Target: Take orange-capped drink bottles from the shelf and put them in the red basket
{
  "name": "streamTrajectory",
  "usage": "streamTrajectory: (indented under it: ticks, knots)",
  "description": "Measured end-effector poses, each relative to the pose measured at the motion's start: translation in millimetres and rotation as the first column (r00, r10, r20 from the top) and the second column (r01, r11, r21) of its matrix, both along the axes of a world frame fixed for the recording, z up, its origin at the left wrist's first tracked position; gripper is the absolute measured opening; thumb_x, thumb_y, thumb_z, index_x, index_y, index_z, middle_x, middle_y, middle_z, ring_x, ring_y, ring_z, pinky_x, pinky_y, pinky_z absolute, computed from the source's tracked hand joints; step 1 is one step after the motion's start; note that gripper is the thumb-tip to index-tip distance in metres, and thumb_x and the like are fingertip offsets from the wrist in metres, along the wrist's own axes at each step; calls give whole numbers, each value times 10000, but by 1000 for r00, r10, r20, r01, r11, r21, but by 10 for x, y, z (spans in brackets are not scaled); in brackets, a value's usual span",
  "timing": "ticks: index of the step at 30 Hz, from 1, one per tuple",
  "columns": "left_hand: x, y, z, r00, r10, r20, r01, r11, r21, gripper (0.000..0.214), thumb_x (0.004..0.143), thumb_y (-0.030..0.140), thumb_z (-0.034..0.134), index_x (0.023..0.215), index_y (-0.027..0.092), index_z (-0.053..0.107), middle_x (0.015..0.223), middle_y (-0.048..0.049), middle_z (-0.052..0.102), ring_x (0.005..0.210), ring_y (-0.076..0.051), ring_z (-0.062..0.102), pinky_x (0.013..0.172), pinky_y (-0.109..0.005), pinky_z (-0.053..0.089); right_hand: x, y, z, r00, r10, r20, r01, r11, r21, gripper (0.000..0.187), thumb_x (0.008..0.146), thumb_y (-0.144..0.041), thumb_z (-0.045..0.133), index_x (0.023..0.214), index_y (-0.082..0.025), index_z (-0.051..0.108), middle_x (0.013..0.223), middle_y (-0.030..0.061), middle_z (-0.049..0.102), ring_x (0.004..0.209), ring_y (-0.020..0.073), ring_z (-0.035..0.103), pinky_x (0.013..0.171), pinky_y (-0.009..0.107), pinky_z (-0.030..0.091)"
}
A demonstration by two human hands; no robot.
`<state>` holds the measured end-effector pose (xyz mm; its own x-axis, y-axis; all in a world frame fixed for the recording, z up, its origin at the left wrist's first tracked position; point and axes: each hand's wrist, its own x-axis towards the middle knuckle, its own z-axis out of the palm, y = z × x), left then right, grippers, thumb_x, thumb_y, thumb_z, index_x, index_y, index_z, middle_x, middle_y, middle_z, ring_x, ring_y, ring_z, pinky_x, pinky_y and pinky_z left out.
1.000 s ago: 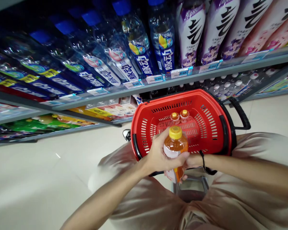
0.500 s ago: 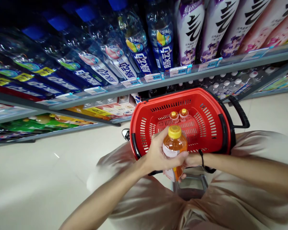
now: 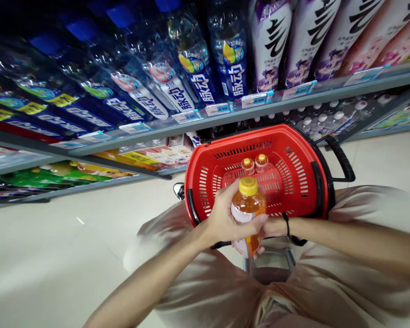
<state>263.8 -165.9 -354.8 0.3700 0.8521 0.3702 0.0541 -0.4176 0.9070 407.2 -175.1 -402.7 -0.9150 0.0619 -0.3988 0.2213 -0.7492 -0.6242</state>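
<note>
By drink shelves [image 3: 225,116], bottle [image 3: 248,206] over floor [image 3: 54,255]

The orange bottle [image 3: 248,205] is small and clear plastic, filled with orange drink. It has a yellow screw cap that is closed and a pale dotted label around its shoulder. It stands nearly upright, with the cap toward 12 o'clock. The left hand [image 3: 225,221] wraps it from 9 o'clock and the right hand [image 3: 271,228] grips its lower part from 3 o'clock. It is held over the red basket's [image 3: 256,134] rim at 6 o'clock.
</note>
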Motion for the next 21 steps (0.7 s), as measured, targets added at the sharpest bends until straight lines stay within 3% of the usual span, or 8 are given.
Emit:
streamTrajectory:
  ticks: [9,21]
  knots:
    - [11,-1,6,1000,6,3,-6,1000,-2,389,730,238,778,1067,129,617,835,-53,674,686,-156,626,663,-279,565,55,-69,-220,999,-40,18,41,998,-39,825,995,-749,183,1060,-89,674,729,111,660,438,100,453,402,225,409]
    - [9,3,17,1000,-6,-2,6,1000,-14,382,738,235,775,1069,128,616,840,-56,680,705,-163,651,681,-281,584,32,-55,-245,999,30,-45,-31,1000,-7,862,979,-760,147,1170,-81,643,745,105,664,376,87,400,359,225,345]
